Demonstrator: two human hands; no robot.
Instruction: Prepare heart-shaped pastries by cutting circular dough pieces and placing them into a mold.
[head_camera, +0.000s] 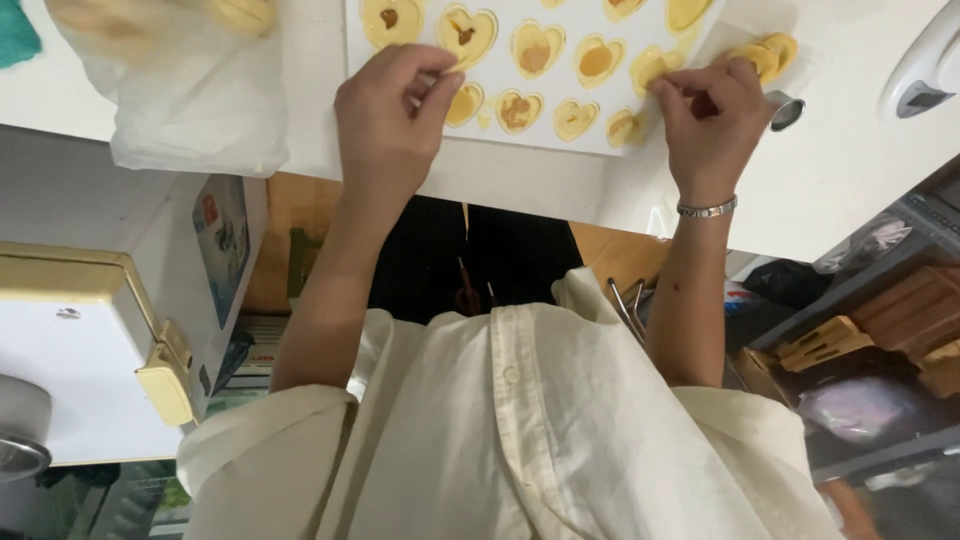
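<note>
Fingers of both hands pinch at the heart-shaped pieces (520, 108).

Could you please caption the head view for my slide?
Left hand and right hand press on a white heart-cavity mould at the white table edge.

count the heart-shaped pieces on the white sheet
12 hearts in view. Top row, plus and at the frame edge. Bottom row. One sliver at. Hands may hide others.
</note>
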